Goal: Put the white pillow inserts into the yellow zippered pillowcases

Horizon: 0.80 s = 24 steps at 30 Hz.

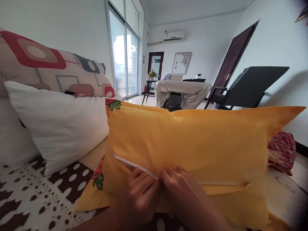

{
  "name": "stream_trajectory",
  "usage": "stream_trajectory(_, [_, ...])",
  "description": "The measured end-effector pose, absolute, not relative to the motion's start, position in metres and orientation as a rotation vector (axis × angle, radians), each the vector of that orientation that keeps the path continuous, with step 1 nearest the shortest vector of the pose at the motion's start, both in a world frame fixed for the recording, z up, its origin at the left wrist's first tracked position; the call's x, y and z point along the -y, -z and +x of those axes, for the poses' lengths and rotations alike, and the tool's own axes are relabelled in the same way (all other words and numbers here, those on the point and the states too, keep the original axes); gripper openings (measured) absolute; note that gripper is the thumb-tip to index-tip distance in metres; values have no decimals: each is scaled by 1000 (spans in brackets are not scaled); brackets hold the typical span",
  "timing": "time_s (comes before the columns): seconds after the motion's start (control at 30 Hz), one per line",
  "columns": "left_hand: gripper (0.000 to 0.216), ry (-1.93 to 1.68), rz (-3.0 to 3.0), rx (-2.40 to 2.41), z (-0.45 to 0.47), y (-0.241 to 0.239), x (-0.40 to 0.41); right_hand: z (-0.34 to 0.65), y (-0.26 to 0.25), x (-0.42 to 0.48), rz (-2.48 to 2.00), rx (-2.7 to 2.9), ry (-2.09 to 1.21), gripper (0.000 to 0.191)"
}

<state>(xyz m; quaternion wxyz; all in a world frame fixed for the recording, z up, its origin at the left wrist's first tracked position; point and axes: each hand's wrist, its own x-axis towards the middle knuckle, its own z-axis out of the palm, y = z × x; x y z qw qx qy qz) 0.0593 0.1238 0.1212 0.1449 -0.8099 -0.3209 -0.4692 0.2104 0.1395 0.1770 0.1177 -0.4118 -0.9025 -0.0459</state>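
A yellow pillow in its pillowcase (pixel 187 138) stands upright in front of me, with printed strawberries at its left corners. Across its lower part runs a long opening edged by a white zipper (pixel 137 166). My left hand (pixel 144 189) is closed on the zipper edge left of the middle. Close against it, my right hand (pixel 179 186) is also closed at the same edge, knuckles up. The fingertips of both hands are hidden, so any zipper pull between them does not show. To the right of my hands the slit gapes slightly.
White pillows (pixel 64 118) lean at the left, before a patterned cushion (pixel 48 67). Below lies a brown and white dotted bedspread (pixel 53 199). A red checked bundle (pixel 281 150) sits at the right. Farther off are a covered table (pixel 183 88) and a dark chair (pixel 255 86).
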Motion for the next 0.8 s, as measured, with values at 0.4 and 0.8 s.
stream_trajectory(0.4, [13, 1321, -2208, 957, 60, -123, -108, 221, -166, -138, -1059, 2521, -43, 19])
stream_trajectory(0.8, [21, 1131, -2007, 1064, 52, -135, -106, 226, -172, -143, -1212, 2484, -163, 17])
